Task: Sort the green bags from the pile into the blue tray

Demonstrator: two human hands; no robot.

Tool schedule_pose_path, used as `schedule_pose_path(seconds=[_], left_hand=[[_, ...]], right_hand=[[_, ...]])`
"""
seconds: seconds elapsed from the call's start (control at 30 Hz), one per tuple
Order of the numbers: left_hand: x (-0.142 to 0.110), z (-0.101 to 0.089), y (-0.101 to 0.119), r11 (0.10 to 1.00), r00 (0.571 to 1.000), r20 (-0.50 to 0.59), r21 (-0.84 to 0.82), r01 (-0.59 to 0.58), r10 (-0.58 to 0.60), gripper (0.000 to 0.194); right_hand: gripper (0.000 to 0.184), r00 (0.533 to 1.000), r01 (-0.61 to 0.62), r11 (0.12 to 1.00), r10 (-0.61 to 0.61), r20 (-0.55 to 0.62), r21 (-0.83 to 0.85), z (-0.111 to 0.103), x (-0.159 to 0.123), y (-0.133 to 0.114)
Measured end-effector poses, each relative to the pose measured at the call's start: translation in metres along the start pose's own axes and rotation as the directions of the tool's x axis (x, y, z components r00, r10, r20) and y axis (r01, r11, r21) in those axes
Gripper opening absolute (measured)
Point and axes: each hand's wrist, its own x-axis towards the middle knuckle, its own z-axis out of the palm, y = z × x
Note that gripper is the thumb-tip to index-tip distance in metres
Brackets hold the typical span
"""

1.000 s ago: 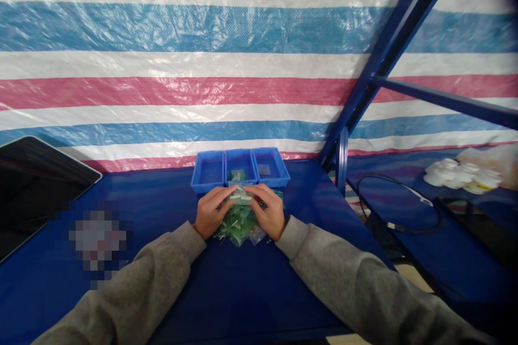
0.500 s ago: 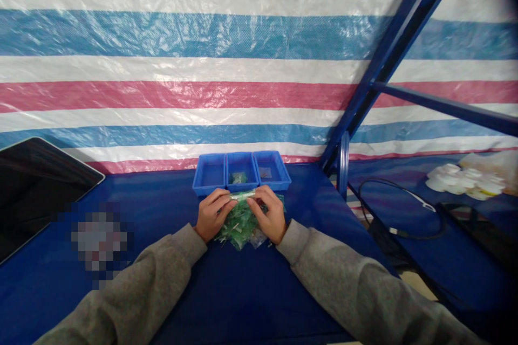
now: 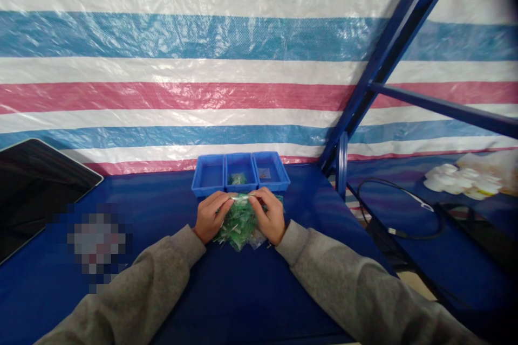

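My left hand (image 3: 211, 216) and my right hand (image 3: 270, 214) are close together, thumbs and fingers pinched on opposite ends of a small clear plastic bag (image 3: 242, 199). Its contents are too small to make out. Directly beneath lies a pile of small green and clear plastic bags (image 3: 238, 229) on the blue table, with thin pale pieces poking out. Just beyond my fingers stand three blue bins (image 3: 208, 192) side by side. In the middle bin is a greenish bag (image 3: 237, 178); the right bin holds a small clear bag (image 3: 264, 173).
A dark screen (image 3: 38, 188) leans in from the left, near a pixelated item (image 3: 97, 240). To the right rises a blue metal frame (image 3: 342, 161). Past it, a black cable (image 3: 404, 236) and white rolls or bottles (image 3: 461, 180) lie on another blue surface. A striped sheet (image 3: 202, 94) hangs behind.
Both hands keep their pinch on the small bag, which now shows less of its length between slightly shifted fingers. The view has shifted a little; the bins and pile stay put.
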Motion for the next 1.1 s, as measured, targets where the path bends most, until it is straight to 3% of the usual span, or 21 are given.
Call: schedule_pose_path(seconds=[0.23, 1.1], left_hand=[[-0.001, 0.0011, 0.0002, 0.999, 0.998, -0.064, 0.034, 0.017, -0.015, 0.019], [-0.0029, 0.0009, -0.0012, 1.0, 0.995, -0.096, 0.012, -0.017, 0.018, 0.014]], right_hand=[[0.02, 1.0, 0.011, 0.999, -0.011, -0.019, -0.031, 0.0016, -0.0011, 0.0016], [0.014, 0.999, 0.026, 1.0, -0.026, -0.037, -0.003, -0.0003, -0.0013, -0.0009]])
